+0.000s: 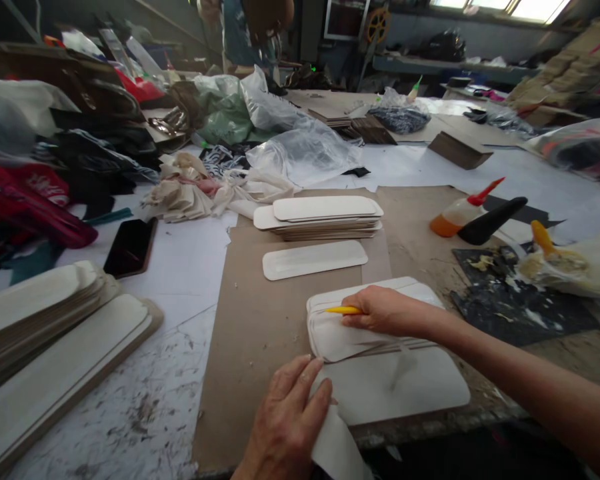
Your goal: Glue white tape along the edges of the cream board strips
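Note:
My right hand (380,310) is closed around a slim yellow pointed tool (344,310), perhaps a glue spreader. It rests over a stack of white rounded panels (347,337). In front of the stack lies a larger white panel (420,387) with a greyish mark on it. My left hand (290,417) pinches a white flexible sheet (337,443) at that panel's left end, and the sheet curls down towards the table edge. Farther back, a single white strip (315,260) lies by itself before a neat pile of similar strips (325,210).
More stacked panels (95,340) stand at the left, near a phone (131,247). To the right are a red-tipped bottle (457,217), a black-handled object (493,221) and an open glue bag (575,263) on a stained dark sheet (510,307). Plastic bags (300,150) lie behind.

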Tool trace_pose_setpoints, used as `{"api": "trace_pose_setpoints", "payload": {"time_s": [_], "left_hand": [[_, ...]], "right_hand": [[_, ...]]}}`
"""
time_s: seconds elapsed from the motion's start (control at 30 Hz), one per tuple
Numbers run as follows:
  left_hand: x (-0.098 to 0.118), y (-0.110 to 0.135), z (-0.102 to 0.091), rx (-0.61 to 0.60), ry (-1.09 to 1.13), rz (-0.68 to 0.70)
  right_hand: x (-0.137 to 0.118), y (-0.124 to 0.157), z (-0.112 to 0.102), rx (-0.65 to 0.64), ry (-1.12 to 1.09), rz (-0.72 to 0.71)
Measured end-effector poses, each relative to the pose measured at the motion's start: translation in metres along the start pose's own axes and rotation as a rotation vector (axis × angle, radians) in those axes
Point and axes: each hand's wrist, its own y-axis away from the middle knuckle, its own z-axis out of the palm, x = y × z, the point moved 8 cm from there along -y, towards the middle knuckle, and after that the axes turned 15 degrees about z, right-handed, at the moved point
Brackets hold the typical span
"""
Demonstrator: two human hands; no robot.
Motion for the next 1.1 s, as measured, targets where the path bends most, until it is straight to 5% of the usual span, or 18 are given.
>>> {"api": "trace_pose_setpoints", "payload": {"time_s": [0.3, 0.83, 1.1], "left_hand": [[-0.006, -0.012, 0.010, -0.139, 0.017, -0.003], [-0.009, -0.015, 0.022, -0.088, 0.022, 0.046], [-0.014, -0.013, 0.028, -0.235, 0.005, 0.131]], "right_hand": [[0.007, -0.001, -0.004, 0.014, 0.066, 0.027], [0.010, -0.001, -0.005, 0.028, 0.119, 0.007], [0.009, 0.004, -0.010, 0.006, 0.107, 0.044]]}}
